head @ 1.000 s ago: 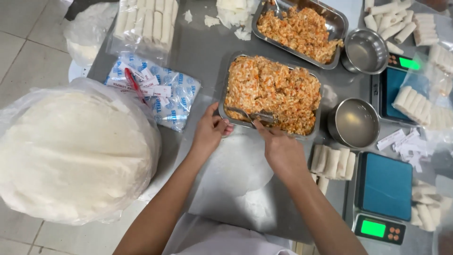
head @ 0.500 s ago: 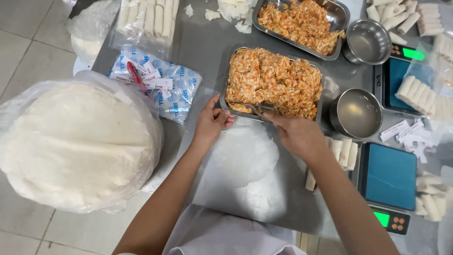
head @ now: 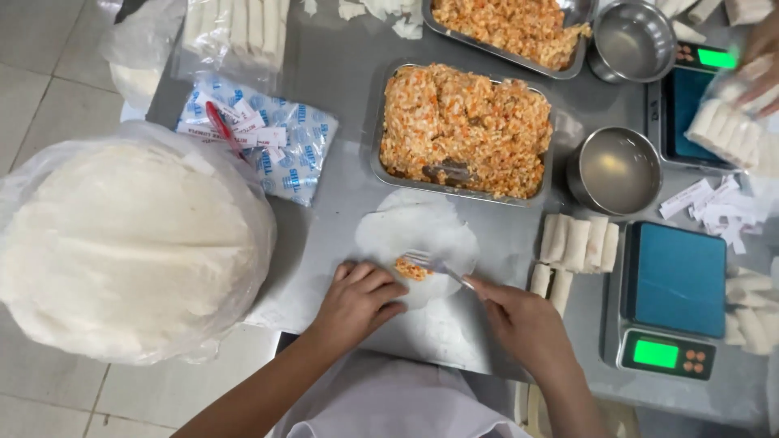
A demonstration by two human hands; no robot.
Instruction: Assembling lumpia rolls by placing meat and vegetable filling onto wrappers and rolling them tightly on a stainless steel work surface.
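A small heap of orange-flecked filling (head: 412, 268) is seen at the lower centre of the frame, lying on the near part of a round, thin white wrapper (head: 418, 243) spread flat on the grey metal table (head: 341, 97). A fork (head: 434, 265) is held over it, its tines touching the filling. The fork's handle is pinched between thumb and fingertips of the right hand (head: 523, 324), the fingers being closed together around it. The left hand (head: 357, 302) is laid on the wrapper's near left edge, its fingers curled and pressed side by side, the tips just beside the filling.

Just above the wrapper, at the centre of the frame, a rectangular metal tray (head: 464, 131) is found, heaped with the same filling; a second such tray (head: 511, 28) is cut off by the top edge. To the right of the first tray stands a steel bowl (head: 614, 170), with another bowl (head: 631, 40) above it. Finished white rolls (head: 578, 243) are lined up right of the wrapper — beside them, at the lower right, a blue-topped scale (head: 672, 300) with a lit green display. At the left, a large bagged stack of white wrappers (head: 122, 243) fills much of the frame, and a blue-and-white packet (head: 260, 138) lies above it.
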